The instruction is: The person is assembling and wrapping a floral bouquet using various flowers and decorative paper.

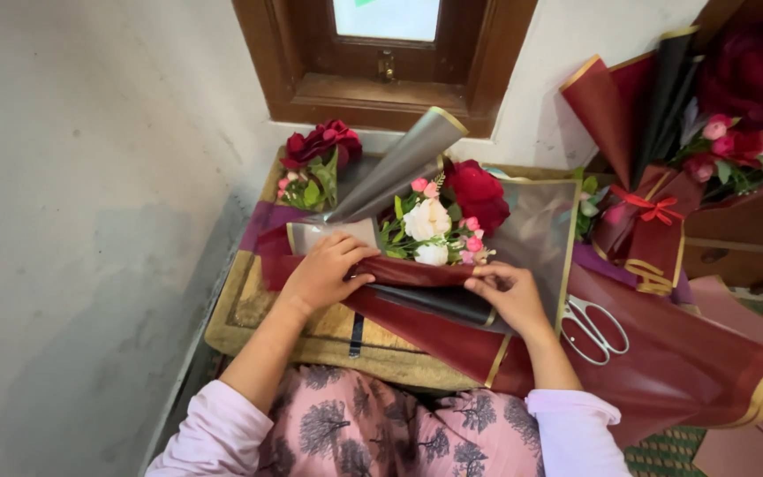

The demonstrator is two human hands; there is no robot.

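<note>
Maroon wrap (417, 271) under both pressing hands

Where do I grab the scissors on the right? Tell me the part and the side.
Take the scissors by the white loop handles, which lie at the lower right end, toward you. Come from the right, next to the right hand. The blades point up-left onto the dark red wrapping paper, so the handles are the safer, open end.

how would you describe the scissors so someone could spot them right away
Start at the wooden window frame, then drop down to the low table covered in dark red wrapping paper. Just beyond the right hand, the scissors lie flat on that paper. They are the only metal tool there, with pale loop handles and closed blades, unlike the flowers and paper around them.
</note>
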